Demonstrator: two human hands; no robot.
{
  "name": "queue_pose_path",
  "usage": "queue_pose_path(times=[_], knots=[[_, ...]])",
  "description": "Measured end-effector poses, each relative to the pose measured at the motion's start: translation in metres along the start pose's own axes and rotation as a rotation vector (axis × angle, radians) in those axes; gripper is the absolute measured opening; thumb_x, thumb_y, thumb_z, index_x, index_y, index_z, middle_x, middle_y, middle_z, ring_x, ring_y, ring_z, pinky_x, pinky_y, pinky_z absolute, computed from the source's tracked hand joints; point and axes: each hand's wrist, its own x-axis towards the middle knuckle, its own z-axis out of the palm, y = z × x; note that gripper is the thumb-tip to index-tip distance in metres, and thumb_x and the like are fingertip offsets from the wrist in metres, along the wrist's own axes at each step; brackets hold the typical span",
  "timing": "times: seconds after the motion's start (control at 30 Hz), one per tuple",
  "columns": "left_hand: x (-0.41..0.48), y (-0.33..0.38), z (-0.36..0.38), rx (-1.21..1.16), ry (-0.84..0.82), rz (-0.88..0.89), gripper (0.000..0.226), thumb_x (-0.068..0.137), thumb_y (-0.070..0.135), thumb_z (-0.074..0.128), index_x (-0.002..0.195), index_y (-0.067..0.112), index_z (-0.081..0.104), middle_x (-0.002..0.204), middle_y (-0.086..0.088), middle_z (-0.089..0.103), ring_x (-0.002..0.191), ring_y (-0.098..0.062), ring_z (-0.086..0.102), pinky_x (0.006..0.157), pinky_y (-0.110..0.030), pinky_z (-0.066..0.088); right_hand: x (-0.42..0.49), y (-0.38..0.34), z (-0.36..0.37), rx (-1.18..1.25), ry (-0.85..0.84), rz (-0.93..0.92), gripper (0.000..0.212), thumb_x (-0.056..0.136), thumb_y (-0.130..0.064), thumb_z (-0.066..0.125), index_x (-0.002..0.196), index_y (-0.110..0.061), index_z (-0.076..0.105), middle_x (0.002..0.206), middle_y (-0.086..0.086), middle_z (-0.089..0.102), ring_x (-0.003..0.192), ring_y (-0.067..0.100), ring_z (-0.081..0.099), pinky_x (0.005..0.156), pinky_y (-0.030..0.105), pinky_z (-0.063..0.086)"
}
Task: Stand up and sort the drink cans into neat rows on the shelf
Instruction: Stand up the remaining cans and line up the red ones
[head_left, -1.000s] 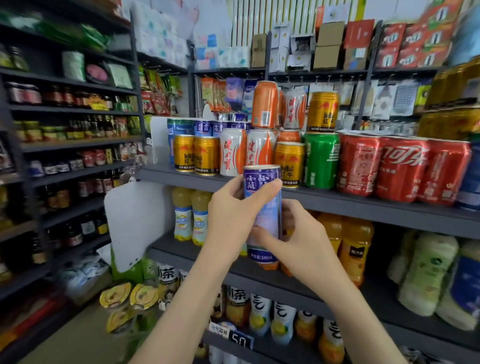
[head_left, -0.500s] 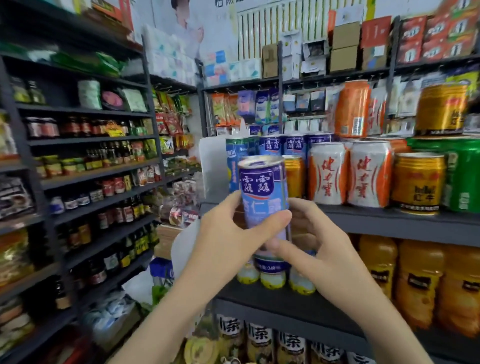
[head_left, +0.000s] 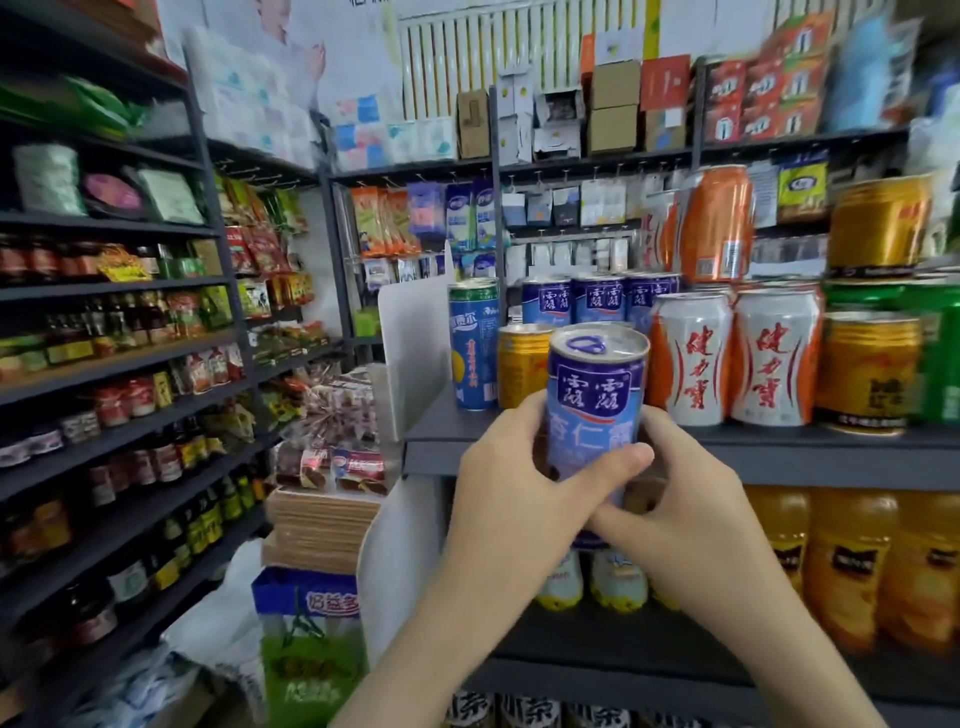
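Left hand (head_left: 511, 483) and right hand (head_left: 691, 499) wrap upright blue can (head_left: 595, 410), before shelf (head_left: 779, 457), not yet placed. Matching blue cans (head_left: 597, 304) behind; stacked orange can (head_left: 717, 223) seemingly unsorted.

Left hand (head_left: 511, 483) and right hand (head_left: 696, 499) are bare, forearms too
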Motion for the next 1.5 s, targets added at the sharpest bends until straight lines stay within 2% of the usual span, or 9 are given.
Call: queue_pose_path(times=[0.13,0.2,0.3,0.47,0.6,0.73,1.0,1.2,1.5], knots=[[0.011,-0.001,0.015,0.002,0.046,0.070,0.057,0.077,0.070,0.048,0.122,0.036,0.052,0.106,0.016,0.060,0.098,0.002,0.058,0.081,-0.012,0.046,-0.004,0.001,-0.020,0.000,0.119,0.065,0.036,0.066,-0.031,0.072,0.097,-0.041,0.057,0.092,-0.025,0.066,0.087,-0.008,0.062,0.068,0.005,0.046],[0.025,-0.009,0.016,0.105,0.166,0.090,0.057,0.087,0.064,0.036,0.136,0.034,0.041,0.117,0.008,0.052,0.109,-0.007,0.051,0.090,-0.020,0.041,-0.005,0.004,-0.033,-0.007,0.173,0.104,0.034,0.067,-0.032,0.074,0.097,-0.037,0.059,0.092,-0.024,0.067,0.086,-0.005,0.063,0.069,0.011,0.050],[0.051,-0.017,0.012,0.313,0.273,-0.065,0.063,0.092,0.048,0.046,0.146,0.023,0.024,0.136,-0.004,0.037,0.126,-0.018,0.034,0.097,-0.026,0.029,-0.005,0.007,-0.053,-0.028,0.236,0.142,0.032,0.070,-0.034,0.074,0.097,-0.036,0.059,0.093,-0.021,0.068,0.087,-0.004,0.063,0.069,0.020,0.051],[0.079,-0.037,0.020,0.389,0.156,-0.275,0.091,0.082,0.045,0.064,0.146,0.007,0.011,0.144,-0.015,0.029,0.132,-0.032,0.029,0.106,-0.040,0.029,-0.006,0.011,-0.067,-0.059,0.265,0.167,0.030,0.072,-0.036,0.074,0.098,-0.036,0.059,0.095,-0.019,0.068,0.088,-0.004,0.062,0.073,0.027,0.053],[0.091,-0.053,0.028,0.357,0.086,-0.356,0.084,0.076,0.047,0.069,0.136,0.005,0.026,0.132,-0.016,0.043,0.121,-0.034,0.043,0.099,-0.044,0.040,-0.005,0.012,-0.067,-0.080,0.228,0.161,0.028,0.073,-0.032,0.075,0.095,-0.036,0.058,0.092,-0.020,0.067,0.087,-0.008,0.060,0.064,0.014,0.051],[0.092,-0.054,0.027,0.314,0.118,-0.320,0.063,0.075,0.044,0.072,0.118,0.010,0.041,0.109,-0.003,0.052,0.099,-0.021,0.051,0.077,-0.031,0.041,-0.001,0.018,-0.063,-0.110,0.208,0.179,0.039,0.070,-0.028,0.078,0.101,-0.035,0.056,0.095,-0.021,0.063,0.087,-0.014,0.056,0.064,0.003,0.044],[0.073,-0.042,-0.001,0.291,0.279,-0.257,0.056,0.070,0.046,0.074,0.112,0.016,0.053,0.106,-0.002,0.061,0.098,-0.022,0.057,0.078,-0.032,0.045,0.010,0.018,-0.028,-0.001,0.190,0.203,0.046,0.070,-0.023,0.080,0.104,-0.035,0.052,0.094,-0.020,0.062,0.084,-0.016,0.056,0.064,0.002,0.044],[0.053,-0.035,-0.056,0.264,0.377,-0.200,0.049,0.071,0.044,0.075,0.109,0.022,0.054,0.096,0.007,0.055,0.087,-0.012,0.050,0.074,-0.025,0.035,0.038,0.012,0.022,0.062,0.167,0.212,0.046,0.070,-0.027,0.081,0.102,-0.033,0.049,0.093,-0.020,0.061,0.082,-0.015,0.056,0.063,0.002,0.044],[0.047,-0.050,-0.086,0.240,0.359,-0.176,0.050,0.071,0.041,0.076,0.112,0.023,0.056,0.099,0.007,0.059,0.091,-0.014,0.056,0.076,-0.027,0.042,0.073,0.024,0.077,-0.217,0.237,0.198,0.058,0.076,-0.037,0.075,0.120,-0.017,0.043,0.117,-0.002,0.058,0.106,0.014,0.056,0.085,0.031,0.051]])
